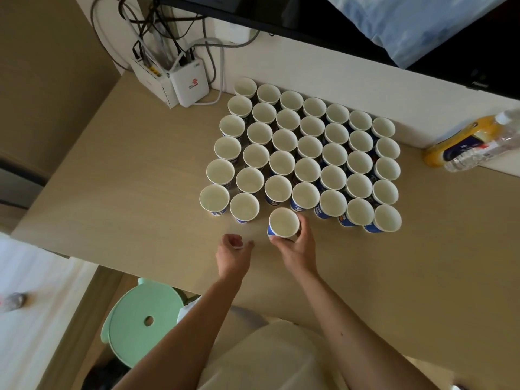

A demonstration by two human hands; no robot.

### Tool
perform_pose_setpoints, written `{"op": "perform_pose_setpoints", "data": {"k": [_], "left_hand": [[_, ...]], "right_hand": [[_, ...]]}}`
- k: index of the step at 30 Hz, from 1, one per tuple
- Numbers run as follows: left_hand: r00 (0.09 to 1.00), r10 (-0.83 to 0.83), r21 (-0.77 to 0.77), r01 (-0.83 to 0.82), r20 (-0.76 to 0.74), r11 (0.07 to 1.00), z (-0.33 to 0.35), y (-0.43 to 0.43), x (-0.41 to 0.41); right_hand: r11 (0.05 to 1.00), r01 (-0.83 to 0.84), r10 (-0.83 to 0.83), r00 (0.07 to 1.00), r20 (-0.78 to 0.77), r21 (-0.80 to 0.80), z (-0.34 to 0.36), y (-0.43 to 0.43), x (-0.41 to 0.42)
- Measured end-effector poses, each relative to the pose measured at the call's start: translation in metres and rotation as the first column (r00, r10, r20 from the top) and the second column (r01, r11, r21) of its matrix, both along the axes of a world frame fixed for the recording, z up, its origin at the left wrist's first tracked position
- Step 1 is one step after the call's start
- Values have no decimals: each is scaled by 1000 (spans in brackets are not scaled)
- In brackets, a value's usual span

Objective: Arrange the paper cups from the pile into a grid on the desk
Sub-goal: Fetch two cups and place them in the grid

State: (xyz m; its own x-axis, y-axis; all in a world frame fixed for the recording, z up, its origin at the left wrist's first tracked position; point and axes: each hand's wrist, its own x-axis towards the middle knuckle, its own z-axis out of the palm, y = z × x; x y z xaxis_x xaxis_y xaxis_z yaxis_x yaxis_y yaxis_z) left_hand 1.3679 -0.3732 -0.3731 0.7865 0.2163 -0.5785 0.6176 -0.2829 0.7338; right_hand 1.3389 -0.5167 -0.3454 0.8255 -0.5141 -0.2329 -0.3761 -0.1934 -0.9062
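Many white-lined paper cups with blue printed sides stand upright in a tight grid (306,147) on the beige desk (135,170). One more paper cup (283,222) stands just in front of the grid's near row, at a gap between its neighbours. My right hand (295,243) wraps around this cup from the near side. My left hand (233,253) hovers over the desk to the left of it, fingers loosely curled with nothing in them. No pile of cups is in view.
A white router and a second white box (189,81) with tangled cables stand at the desk's far left. An orange-juice bottle and a clear bottle (472,142) lie at the right. A mint green stool (143,316) stands below the desk's near edge.
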Motion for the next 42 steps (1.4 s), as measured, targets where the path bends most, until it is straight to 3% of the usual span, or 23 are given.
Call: {"op": "perform_pose_setpoints", "data": {"k": [3, 11, 29, 37, 42], "left_hand": [[998, -54, -82, 51, -35, 995, 0, 6, -3], [997, -58, -97, 62, 43, 993, 12, 13, -2], [996, -88, -130, 87, 2, 988, 11, 17, -22], [948, -311, -158, 319, 72, 935, 32, -30, -29], [893, -430, -205, 449, 131, 870, 54, -83, -36]], "right_hand": [[999, -12, 12, 1000, 5, -41, -9, 5, 13], [998, 3, -4, 1000, -13, -66, -13, 5, 27], [997, 59, -53, 991, -120, 51, -21, 3, 15], [932, 321, -288, 938, -193, 168, -3, -41, -47], [815, 538, -532, 842, -92, 213, 24, -90, -84]]}}
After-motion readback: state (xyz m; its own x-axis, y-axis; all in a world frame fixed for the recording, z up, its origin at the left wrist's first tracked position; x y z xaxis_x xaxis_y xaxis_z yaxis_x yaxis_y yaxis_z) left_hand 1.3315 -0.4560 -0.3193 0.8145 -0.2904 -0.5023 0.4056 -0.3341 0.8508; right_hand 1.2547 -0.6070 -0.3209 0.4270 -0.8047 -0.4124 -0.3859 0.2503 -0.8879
